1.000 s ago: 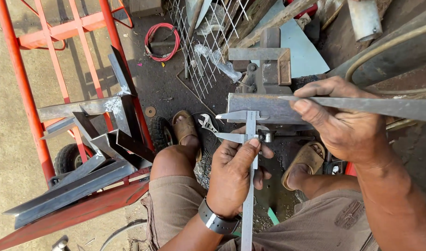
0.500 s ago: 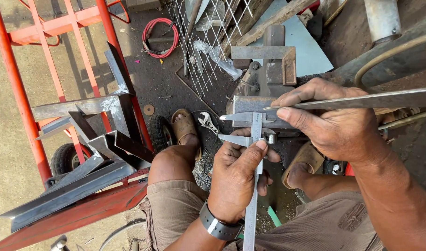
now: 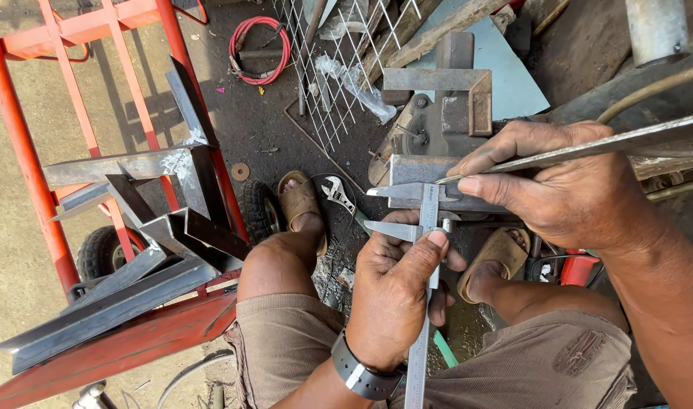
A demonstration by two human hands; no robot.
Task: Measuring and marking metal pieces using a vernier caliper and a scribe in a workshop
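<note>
Head view: the left hand (image 3: 395, 291) grips a steel caliper (image 3: 422, 303), fingers curled round its beam and the thumb laid along the slide. The caliper's long axis runs nearly straight up and down the picture, tail at the bottom edge, head toward the top; its two pointed jaws stick out to the left, slightly apart, one above the other. It sits in front of the knees, its head against a grey metal block (image 3: 418, 168).

The right hand (image 3: 569, 185) is closed on a long flat bar (image 3: 626, 142), pinched between thumb and forefinger. The bar runs from the right edge leftward and a little downward, its tip meeting the block just above the caliper's upper jaw.

A wrench (image 3: 335, 193) lies on the floor beside the left sandal (image 3: 297, 201). Left of it, grey angle irons (image 3: 134, 250) are stacked on a red cart (image 3: 28, 151). A red hose coil (image 3: 259, 49) lies near wire mesh (image 3: 331, 68) at the top. No package or sign shows clearly.
</note>
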